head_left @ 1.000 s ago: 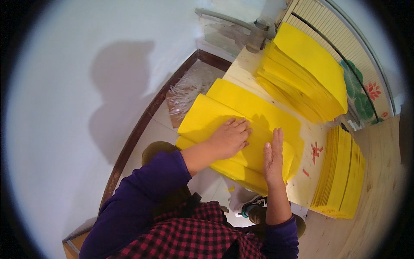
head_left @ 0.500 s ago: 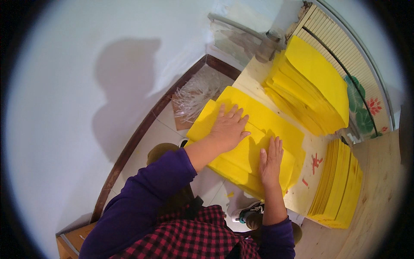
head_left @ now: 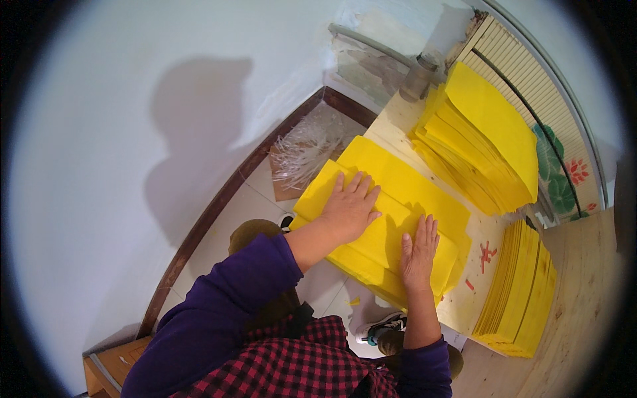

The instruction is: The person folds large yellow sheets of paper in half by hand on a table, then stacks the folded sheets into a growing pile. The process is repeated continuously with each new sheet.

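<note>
The left hand (head_left: pixel 350 208), splayed, and right hand (head_left: pixel 418 260), fingers extended, rested on yellow sheets (head_left: pixel 388 232); even, flat pressure seemed best against creases.

Bright, cool light from the right threw a soft, large shadow (head_left: pixel 199 126) of a capped head across the pale wall (head_left: pixel 93 166), while the right hand (head_left: pixel 419 259) shaded the glowing yellow sheets (head_left: pixel 398 178). Fisheye distortion bowed the dark baseboard (head_left: pixel 225 187), and the frame's rim blurred into black.
</note>
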A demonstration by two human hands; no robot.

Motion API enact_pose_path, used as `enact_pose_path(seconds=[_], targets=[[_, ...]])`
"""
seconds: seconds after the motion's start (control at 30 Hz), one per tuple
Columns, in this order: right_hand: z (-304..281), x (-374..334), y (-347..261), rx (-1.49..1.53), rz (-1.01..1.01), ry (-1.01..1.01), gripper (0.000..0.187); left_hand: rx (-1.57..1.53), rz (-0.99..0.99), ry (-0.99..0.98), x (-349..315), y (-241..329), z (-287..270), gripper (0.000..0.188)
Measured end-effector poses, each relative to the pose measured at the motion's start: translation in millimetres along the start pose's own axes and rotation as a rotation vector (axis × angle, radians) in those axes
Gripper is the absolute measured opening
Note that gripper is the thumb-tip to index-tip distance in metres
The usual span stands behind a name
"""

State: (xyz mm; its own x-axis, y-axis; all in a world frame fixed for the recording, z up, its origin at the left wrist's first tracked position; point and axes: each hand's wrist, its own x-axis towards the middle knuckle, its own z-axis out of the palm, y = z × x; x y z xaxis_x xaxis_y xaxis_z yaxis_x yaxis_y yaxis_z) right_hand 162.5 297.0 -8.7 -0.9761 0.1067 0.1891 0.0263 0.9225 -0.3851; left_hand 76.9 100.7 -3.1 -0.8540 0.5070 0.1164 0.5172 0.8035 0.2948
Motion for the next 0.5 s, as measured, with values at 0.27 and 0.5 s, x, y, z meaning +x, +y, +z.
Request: enact_pose_path(seconds=[0.27, 0.5], targets=[[2.1, -1.6, 0.7, -0.081, 0.022, -0.064, 0.067, -0.001, -0.026, -0.063, 1.9, -1.5, 5.1, 0.060], [1.9, 1.1, -8.0, -0.130, 0.046, -0.086, 0.072, 0.006, -0.026, -0.055, 3.4, -5.0, 9.6, 0.063]])
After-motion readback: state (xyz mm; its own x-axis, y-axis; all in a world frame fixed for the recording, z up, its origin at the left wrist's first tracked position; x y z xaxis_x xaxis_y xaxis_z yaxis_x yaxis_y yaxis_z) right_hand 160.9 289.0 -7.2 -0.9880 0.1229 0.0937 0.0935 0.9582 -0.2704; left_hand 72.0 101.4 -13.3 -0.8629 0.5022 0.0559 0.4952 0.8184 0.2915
